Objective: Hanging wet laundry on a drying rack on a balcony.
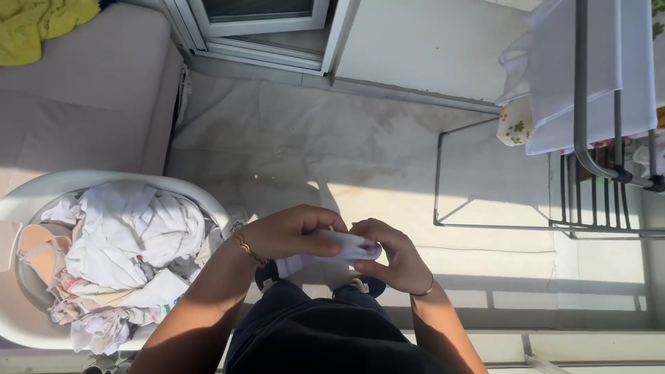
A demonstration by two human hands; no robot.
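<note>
The dark trousers point(325, 332) fill the bottom of the view, and just above them the left hand point(287, 232) and right hand point(391, 256) pinch a small white garment point(332, 251) between them, fingers closed on it from both ends. To the left of the fingers, a white laundry basket point(41, 190) stands heaped with crumpled clothes point(128, 249). Up to the right, a drying rack point(589, 138) carries only a few white cloths point(589, 62), so most of the hanging looks left to do.
</note>
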